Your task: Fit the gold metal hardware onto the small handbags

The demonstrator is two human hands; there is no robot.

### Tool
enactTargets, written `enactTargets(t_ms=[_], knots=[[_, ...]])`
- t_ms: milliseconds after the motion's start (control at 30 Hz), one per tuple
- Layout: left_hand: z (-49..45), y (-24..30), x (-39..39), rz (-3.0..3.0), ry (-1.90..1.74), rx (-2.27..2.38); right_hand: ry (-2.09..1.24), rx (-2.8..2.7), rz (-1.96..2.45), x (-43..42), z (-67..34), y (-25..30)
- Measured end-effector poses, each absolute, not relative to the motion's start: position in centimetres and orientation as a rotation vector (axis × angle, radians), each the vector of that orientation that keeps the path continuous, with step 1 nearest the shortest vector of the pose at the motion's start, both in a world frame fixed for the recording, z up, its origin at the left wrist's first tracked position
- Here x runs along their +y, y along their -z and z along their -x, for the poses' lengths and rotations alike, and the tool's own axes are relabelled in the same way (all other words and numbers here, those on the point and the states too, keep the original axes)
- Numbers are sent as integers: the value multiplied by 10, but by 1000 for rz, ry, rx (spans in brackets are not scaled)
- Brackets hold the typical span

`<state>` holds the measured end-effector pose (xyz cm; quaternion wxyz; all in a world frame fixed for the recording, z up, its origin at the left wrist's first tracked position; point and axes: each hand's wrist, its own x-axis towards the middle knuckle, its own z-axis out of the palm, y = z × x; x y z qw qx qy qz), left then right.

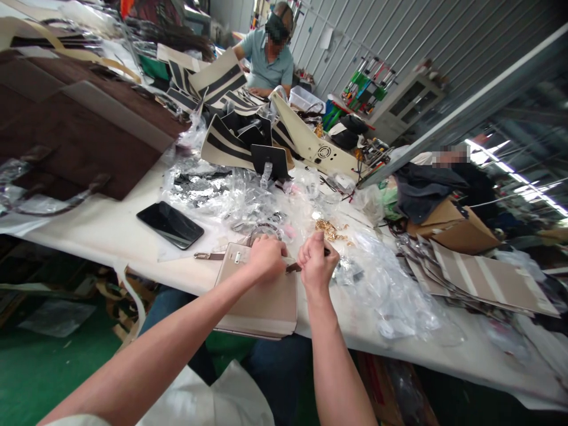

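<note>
A beige bag piece with dark edging lies at the table's front edge, partly over my lap. My left hand is closed on its upper part, fingers curled down and their tips hidden. Just to the right, my right hand makes a fist around a dark brown strap; a short dark end also shows at the fist's far side. Another brown strap end with metal fittings sticks out left of the bag piece. Near its top left corner sits a small light metal fitting.
A black phone lies to the left, before a large brown bag. Gold-coloured hardware and crumpled clear plastic lie beyond and right. Stacked striped panels stand right. A person works across the table.
</note>
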<state>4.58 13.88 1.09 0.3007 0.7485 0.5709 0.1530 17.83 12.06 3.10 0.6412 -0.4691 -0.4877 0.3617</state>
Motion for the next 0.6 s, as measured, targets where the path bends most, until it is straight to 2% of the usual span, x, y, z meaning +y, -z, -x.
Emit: enactTargets(t_ms=[200, 433, 600], knots=[[-52, -12, 138, -2002, -416, 1551, -672, -1219, 1192, 113, -177, -15], [-50, -19, 135, -1988, -359, 1559, -940, -958, 1058, 131, -184, -37], [-48, -19, 133, -1987, -363, 1561, -970, -924, 1050, 123, -186, -49]])
